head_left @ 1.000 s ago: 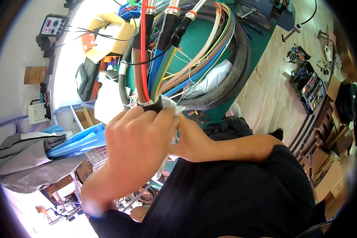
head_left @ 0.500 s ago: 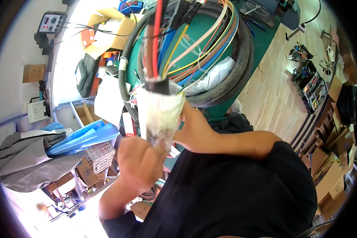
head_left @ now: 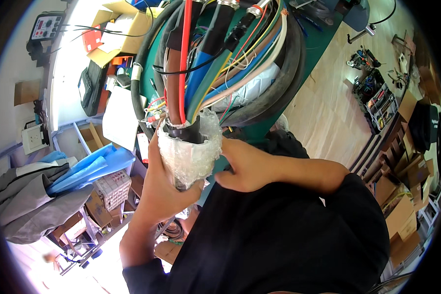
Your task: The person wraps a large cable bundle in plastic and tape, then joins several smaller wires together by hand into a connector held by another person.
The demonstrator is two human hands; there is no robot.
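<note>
Translucent bubble wrap (head_left: 191,157) surrounds the black end of a thick cable. A brown core (head_left: 173,88), a red wire (head_left: 184,59), a blue core (head_left: 195,81) and a green-yellow core (head_left: 213,78) stick up out of it. My left hand (head_left: 167,188) is closed round the wrap's lower left side, fingers along its far side and thumb across the bottom. On the right, my right hand (head_left: 247,165) curls its fingers behind the wrap, its thumb bent toward the wrap's lower edge. Its fingertips are hidden.
Thick black cable (head_left: 291,98) lies coiled on the green table (head_left: 323,36). An open cardboard box (head_left: 127,36) and a white sheet (head_left: 117,117) are at the left. Grey cloth (head_left: 29,196) hangs further left. A tool case (head_left: 377,100) lies on the floor at the right.
My left hand has risen from below the wrap to its left side and closed round it. My right thumb now shows beside the wrap. The wrap's upper edge looks looser, and the view has shifted.
</note>
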